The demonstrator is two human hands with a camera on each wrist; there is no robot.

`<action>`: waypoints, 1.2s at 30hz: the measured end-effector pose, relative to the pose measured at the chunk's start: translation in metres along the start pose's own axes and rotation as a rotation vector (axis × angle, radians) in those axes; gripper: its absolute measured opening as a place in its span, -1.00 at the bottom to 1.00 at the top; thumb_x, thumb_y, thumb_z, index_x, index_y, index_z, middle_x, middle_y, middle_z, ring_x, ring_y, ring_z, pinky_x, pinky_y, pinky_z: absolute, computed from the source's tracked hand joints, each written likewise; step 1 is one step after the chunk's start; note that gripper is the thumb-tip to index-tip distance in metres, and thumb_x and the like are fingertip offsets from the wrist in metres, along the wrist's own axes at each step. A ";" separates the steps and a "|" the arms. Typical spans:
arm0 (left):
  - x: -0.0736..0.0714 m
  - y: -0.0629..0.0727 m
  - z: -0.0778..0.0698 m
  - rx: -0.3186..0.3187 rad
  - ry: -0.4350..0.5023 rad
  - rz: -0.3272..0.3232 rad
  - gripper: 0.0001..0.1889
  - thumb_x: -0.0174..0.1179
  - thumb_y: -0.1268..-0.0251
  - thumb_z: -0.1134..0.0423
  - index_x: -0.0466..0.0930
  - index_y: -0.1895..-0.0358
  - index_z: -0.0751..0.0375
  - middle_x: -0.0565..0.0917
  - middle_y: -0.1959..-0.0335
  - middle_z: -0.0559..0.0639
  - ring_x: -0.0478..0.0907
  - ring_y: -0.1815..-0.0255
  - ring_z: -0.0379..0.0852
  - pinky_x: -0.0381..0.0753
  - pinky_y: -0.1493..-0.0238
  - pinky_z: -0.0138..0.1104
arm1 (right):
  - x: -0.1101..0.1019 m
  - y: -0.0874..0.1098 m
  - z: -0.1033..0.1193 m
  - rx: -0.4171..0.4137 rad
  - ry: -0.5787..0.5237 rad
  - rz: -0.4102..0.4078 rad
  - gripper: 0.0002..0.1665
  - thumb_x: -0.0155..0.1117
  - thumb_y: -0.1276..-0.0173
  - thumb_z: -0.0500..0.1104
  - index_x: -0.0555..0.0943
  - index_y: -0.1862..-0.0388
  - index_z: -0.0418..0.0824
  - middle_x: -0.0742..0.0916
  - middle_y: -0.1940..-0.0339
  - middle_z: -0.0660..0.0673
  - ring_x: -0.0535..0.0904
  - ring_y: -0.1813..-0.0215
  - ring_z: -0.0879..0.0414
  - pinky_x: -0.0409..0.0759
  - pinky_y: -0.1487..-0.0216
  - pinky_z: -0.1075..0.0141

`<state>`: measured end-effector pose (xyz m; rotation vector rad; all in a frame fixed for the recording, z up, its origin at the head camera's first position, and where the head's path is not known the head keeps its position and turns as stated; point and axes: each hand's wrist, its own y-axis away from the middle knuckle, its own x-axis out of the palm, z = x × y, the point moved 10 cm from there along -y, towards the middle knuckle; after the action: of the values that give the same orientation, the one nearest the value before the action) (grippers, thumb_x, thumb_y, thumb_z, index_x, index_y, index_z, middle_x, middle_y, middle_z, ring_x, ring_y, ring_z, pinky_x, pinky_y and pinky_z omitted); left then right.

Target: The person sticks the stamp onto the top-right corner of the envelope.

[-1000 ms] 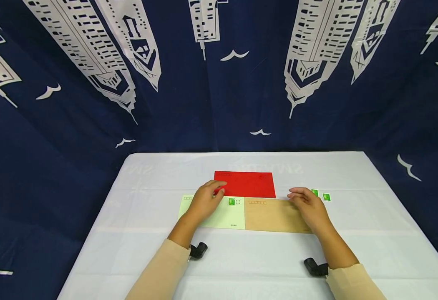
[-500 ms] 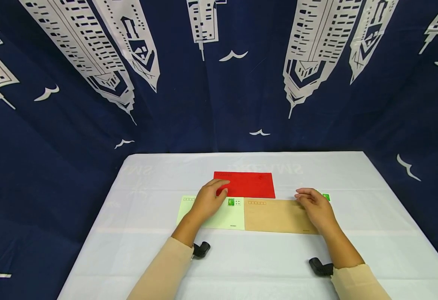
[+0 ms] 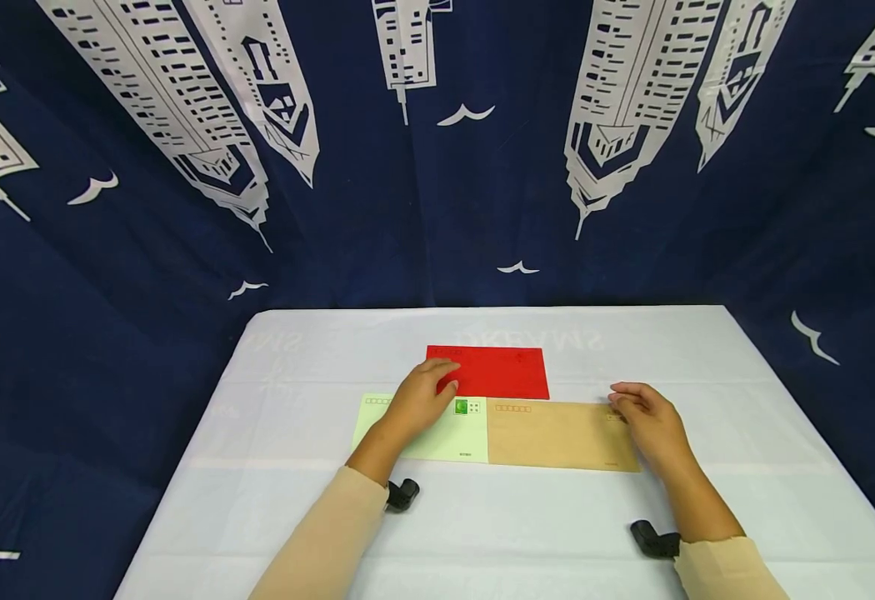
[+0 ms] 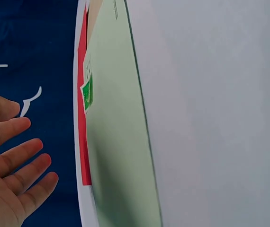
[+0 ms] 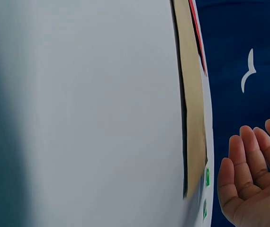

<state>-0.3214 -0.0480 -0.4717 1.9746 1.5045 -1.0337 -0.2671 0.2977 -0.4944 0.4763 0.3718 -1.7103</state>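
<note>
Near edge of the white-covered table: two beige sleeves, each with a small black wrist-mounted camera beside it on the cloth.

Left hand: lies palm down over the far right part of the pale green rectangular paper envelope, fingertips reaching onto the near left corner of the red rectangular paper envelope. Fingers straight and relaxed, holding nothing; the left wrist view shows them loosely spread. A small green square stamp sits on the green envelope's far right corner, just beside this hand.

Right hand: over the far right corner of the tan kraft-paper envelope, fingers loosely bent and pointing toward the table's left edge. Head view does not resolve whether the fingertips press the paper. Right wrist view shows the palm open, fingers together, nothing held.

Layout: green and tan envelopes lie flat, side by side, short edges touching, about midway between the near and far edges of the table. The red envelope lies just beyond their junction, its near edge meeting their far edges. Two small loose green stamps lie on the cloth just beyond the tan envelope's right end; seen only in the right wrist view.

Beyond the far edge: dark blue curtain printed with white skyscrapers and birds.
</note>
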 end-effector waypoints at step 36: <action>0.025 -0.028 0.011 -0.040 -0.093 0.156 -0.45 0.08 -0.53 0.09 0.36 -0.51 0.10 0.33 -0.57 0.03 0.19 -0.63 0.02 0.19 -0.63 -0.09 | -0.050 -0.010 -0.045 0.214 0.161 -0.099 -0.48 -0.03 -0.59 -0.12 0.40 -0.40 -0.35 0.54 -0.25 -0.37 0.50 -0.17 -0.15 0.44 0.13 0.37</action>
<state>-0.3482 -0.0322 -0.4954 1.9540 1.2910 -1.0071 -0.2642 0.3643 -0.5085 0.7661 0.3339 -1.8227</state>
